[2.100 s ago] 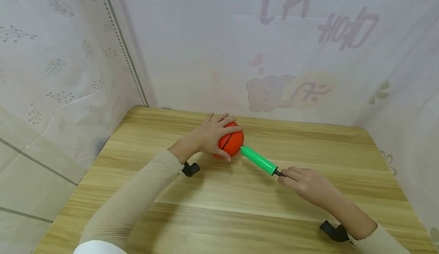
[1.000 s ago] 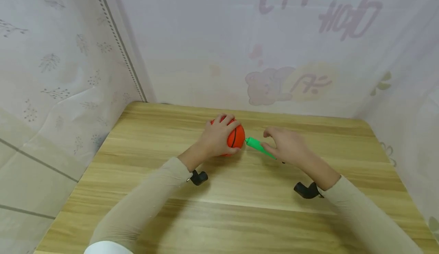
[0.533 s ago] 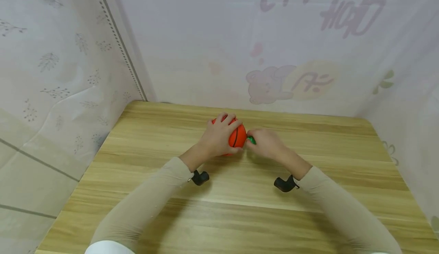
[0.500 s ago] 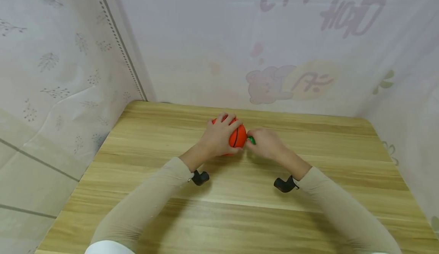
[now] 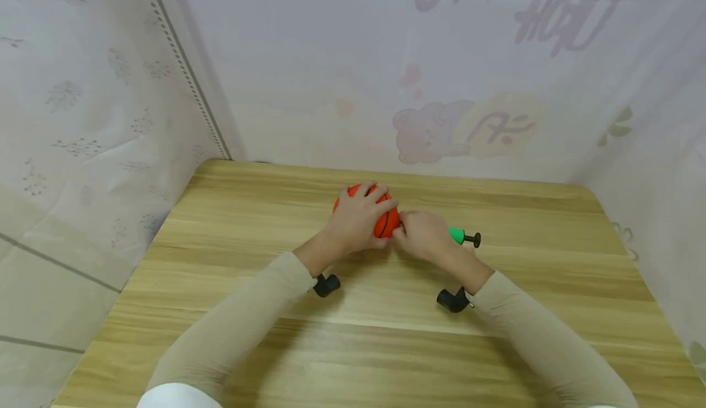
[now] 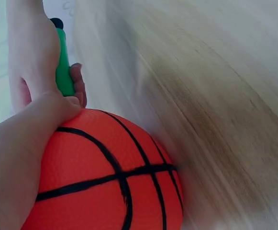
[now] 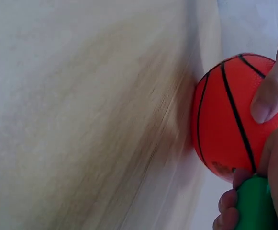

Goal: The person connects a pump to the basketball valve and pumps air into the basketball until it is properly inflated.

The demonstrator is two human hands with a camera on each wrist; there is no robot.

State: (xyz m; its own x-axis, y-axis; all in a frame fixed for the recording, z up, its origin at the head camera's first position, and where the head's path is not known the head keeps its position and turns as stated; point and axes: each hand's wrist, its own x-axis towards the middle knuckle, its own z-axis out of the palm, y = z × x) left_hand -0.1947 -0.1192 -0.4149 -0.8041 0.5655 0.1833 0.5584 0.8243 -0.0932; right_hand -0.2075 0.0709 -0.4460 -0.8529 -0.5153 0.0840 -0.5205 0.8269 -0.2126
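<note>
A small red-orange toy basketball [image 5: 389, 226] with black lines sits near the back middle of the table. My left hand [image 5: 353, 221] holds it from above and the left, fingers spread over its curve; the thumb [image 7: 267, 103] shows on its side in the right wrist view. On the ball's right, my right hand [image 5: 427, 233] grips a green hand pump [image 5: 456, 234], fingers [image 7: 228, 203] curled round the barrel by its front end. The pump's tip is hidden by the fingers, which are right at the ball. Its black handle [image 5: 474, 239] sticks out behind the hand.
The wood-grain table [image 5: 353, 359] ends at a back edge just behind the ball. Pale printed cloth [image 5: 309, 65] hangs behind and on both sides. Black wrist-camera mounts [image 5: 453, 301] hang below each wrist, above the tabletop.
My right hand has left the pump's black handle, moved forward along the barrel and closed round its front end. The pump has swung to lie more level. My left hand stays on the ball.
</note>
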